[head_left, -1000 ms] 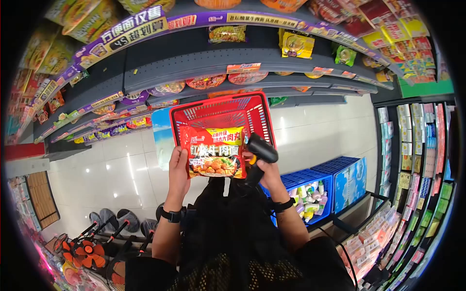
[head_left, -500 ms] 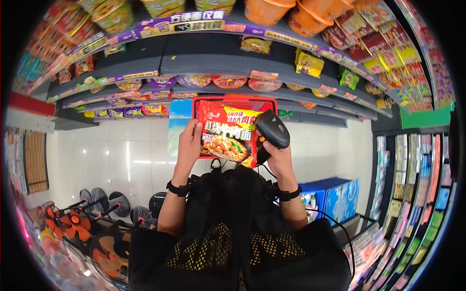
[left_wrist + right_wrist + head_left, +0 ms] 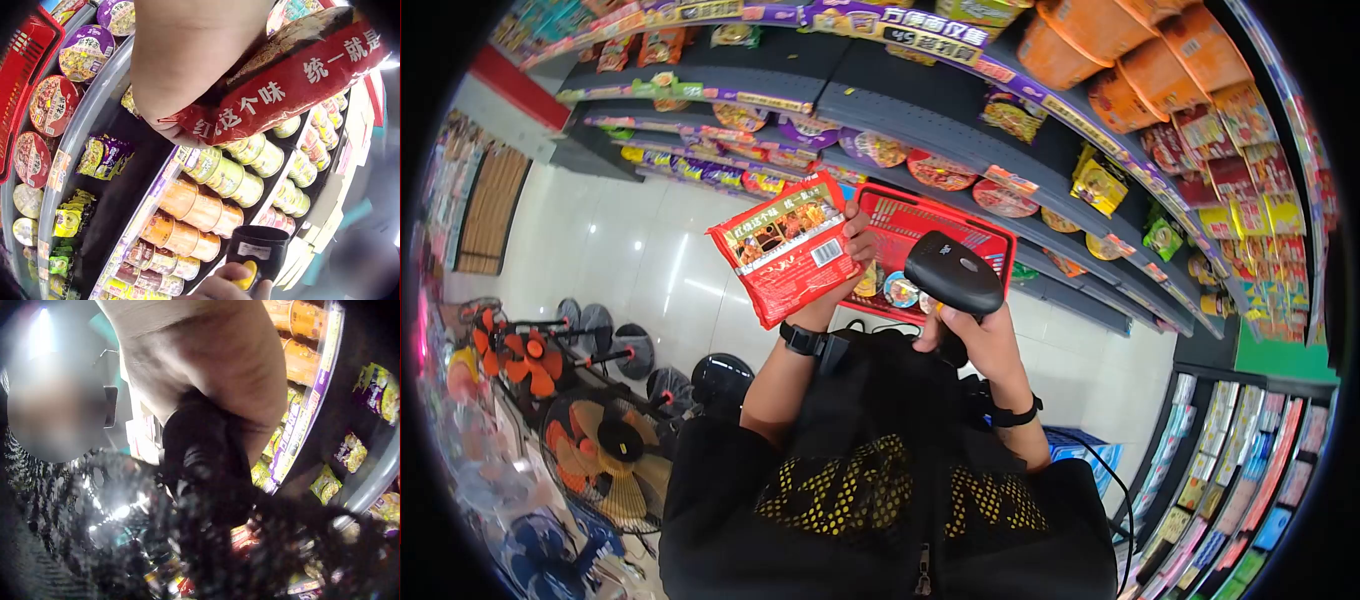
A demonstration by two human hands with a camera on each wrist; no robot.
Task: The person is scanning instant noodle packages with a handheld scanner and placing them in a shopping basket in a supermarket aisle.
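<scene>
head view: a person stands in a noodle aisle with both hands raised in front of the chest.
left hand [image 3: 850, 262]: fingers and thumb are curled round the right edge of a red instant noodle packet [image 3: 785, 250]. most of the packet sticks out to the left of the grip, its back turned up to the camera.
barcode [image 3: 827, 254]: a white patch on the packet's back, just beside the gripping fingers and not covered by them.
right hand [image 3: 985, 345]: wrapped firmly round the handle of a black handheld barcode scanner [image 3: 953, 272]. the scanner's head rises above the fist, near the packet but apart from it.
left wrist view: the packet's edge [image 3: 294, 81] sits against the palm. the scanner [image 3: 256, 250] shows lower down, with a fingertip at its yellow trigger [image 3: 245, 275].
right wrist view: only the fist and the dark handle [image 3: 200, 469] show; the scanner's nose is hidden.
beyond both grips: a red shopping basket [image 3: 960, 225] with a few items in it, then shelves of bowl noodles [image 3: 920, 130].
step in hand, as i judge it: bringing the scanner's window onto the barcode.
doing it well: hold the packet flat and taut so the barcode does not crease, and leave the fingers off the white patch. turn the scanner's nose toward the left grip. tip the glossy film a little to dodge glare, and steady both hands before squeezing the trigger.
</scene>
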